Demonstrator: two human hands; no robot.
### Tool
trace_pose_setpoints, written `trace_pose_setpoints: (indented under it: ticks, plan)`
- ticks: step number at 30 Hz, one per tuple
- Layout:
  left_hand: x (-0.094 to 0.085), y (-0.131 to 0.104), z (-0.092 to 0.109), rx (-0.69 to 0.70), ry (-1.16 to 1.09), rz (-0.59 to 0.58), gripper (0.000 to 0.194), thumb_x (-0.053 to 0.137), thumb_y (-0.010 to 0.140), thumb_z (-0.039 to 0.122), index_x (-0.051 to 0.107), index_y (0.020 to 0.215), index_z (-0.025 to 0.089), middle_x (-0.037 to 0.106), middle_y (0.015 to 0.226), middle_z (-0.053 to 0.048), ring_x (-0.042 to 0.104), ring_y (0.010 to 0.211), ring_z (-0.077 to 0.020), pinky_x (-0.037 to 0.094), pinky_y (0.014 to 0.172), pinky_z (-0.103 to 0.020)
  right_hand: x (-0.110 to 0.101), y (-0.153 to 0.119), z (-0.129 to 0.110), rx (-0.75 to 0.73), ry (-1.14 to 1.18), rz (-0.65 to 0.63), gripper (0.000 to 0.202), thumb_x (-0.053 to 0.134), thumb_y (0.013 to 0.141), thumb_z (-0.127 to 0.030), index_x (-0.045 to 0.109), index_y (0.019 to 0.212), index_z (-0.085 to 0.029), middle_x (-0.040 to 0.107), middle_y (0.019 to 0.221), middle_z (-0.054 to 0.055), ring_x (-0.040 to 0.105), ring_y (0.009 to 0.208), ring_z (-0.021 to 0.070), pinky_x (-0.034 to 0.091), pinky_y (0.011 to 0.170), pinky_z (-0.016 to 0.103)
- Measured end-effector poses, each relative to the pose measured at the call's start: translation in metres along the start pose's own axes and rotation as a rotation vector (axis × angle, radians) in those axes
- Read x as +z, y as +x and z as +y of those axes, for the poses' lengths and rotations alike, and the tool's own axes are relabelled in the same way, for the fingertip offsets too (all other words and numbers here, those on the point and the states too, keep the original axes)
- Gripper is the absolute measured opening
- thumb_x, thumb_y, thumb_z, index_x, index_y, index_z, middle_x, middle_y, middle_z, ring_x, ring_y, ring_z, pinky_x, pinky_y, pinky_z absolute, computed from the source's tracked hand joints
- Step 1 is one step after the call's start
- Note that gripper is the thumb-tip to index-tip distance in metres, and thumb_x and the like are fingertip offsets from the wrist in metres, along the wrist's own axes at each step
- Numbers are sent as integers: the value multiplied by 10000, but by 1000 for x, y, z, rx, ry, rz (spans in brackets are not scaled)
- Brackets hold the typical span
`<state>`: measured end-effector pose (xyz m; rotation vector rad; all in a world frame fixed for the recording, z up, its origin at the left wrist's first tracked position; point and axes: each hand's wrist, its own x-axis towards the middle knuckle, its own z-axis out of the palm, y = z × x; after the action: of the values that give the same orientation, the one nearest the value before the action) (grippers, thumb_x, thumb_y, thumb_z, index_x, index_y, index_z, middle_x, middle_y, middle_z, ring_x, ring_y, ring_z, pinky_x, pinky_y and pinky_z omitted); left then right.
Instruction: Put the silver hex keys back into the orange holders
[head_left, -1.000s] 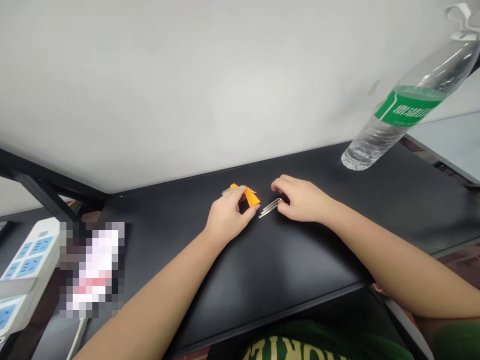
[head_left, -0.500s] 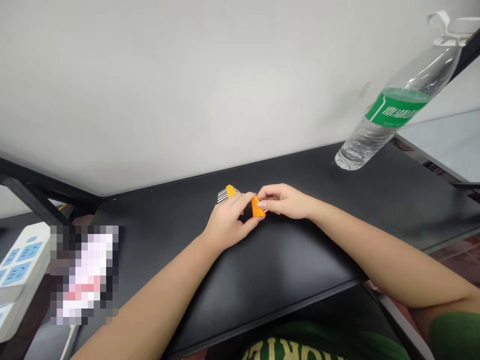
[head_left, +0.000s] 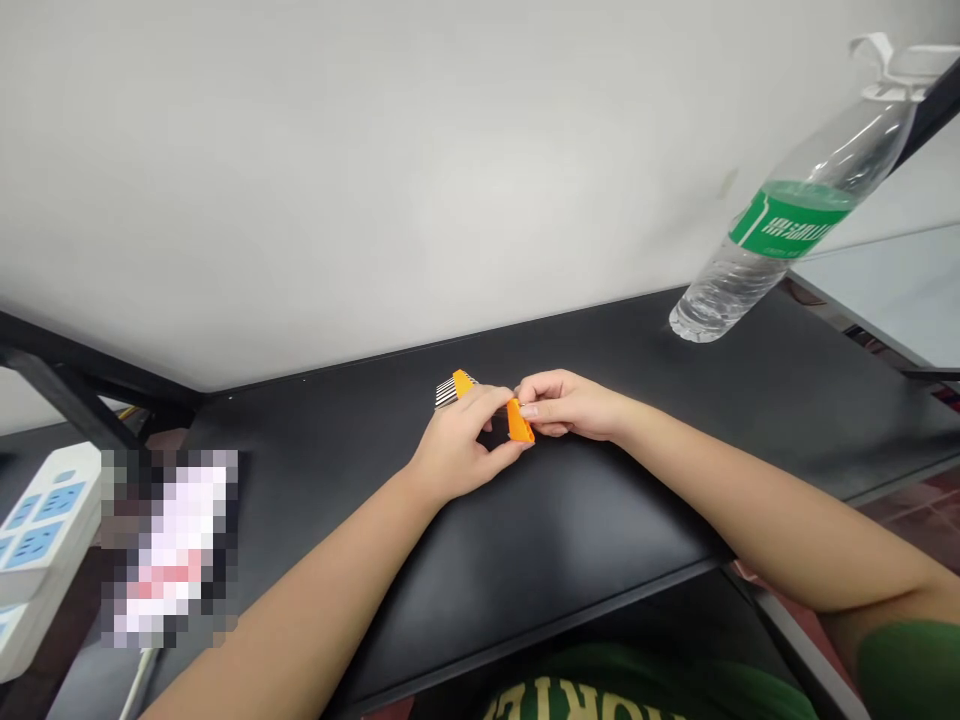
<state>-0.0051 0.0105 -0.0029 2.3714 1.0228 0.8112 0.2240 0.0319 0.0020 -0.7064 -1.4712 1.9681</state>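
My left hand [head_left: 461,440] grips an orange holder [head_left: 519,424] between thumb and fingers, over the middle of the black table. Another orange part [head_left: 463,382], with a row of thin metal rods [head_left: 445,392], shows beyond the left fingers. Whether the two orange parts are joined is hidden behind the hand. My right hand [head_left: 562,405] is closed in a pinch at the holder's right side. A tiny bit of metal shows at its fingertips, but they cover most of what they pinch.
A tall water bottle [head_left: 757,250] with a green label stands at the back right. To the left lie a blurred-out device [head_left: 176,545] with a white cable [head_left: 139,685] and a white power strip [head_left: 45,540]. The black table [head_left: 555,560] meets a pale wall [head_left: 375,180].
The orange holder has tilted slightly and moved a little down, its end now facing me more. The right fingertips have shifted slightly along its upper edge.
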Motion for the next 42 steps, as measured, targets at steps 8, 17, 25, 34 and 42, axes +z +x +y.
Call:
trace_pose_setpoints:
  ticks: [8,17,25,34,42]
  plan:
    - [-2,0,2,86,96,100,304,746,860,470,671,1043,240,743,1044,-57,698,912,-192,570,812,-316,1,2,2,43,75,-46,309,808,878,-389,613,830,-155,566,636,-56,368,478,44,253,458,192]
    - [-3,2,-1,91,95,163,322,764,811,462,667,1009,227,751,961,-36,695,786,-162,568,741,-297,-7,-4,-3,41,208,-86,313,802,879,-388,578,838,-173,481,626,-74,314,451,33,212,432,175]
    - [0,2,-7,35,92,156,342,775,802,452,654,1025,221,722,876,-14,641,718,-139,538,682,-277,-3,-3,-3,42,298,-36,277,754,920,-350,545,839,-187,468,638,-77,275,444,27,192,428,169]
    - [5,1,-11,-135,202,234,339,793,772,431,663,1006,223,667,791,13,587,668,-134,499,644,-281,-2,1,-16,-67,57,490,387,790,868,-452,527,748,-194,405,569,-82,265,421,35,160,390,183]
    - [4,3,-10,-175,239,197,338,785,778,455,692,999,216,680,791,8,597,668,-135,476,640,-271,-11,7,-10,149,-98,606,363,752,894,-400,504,714,-205,345,490,-96,226,376,40,138,345,180]
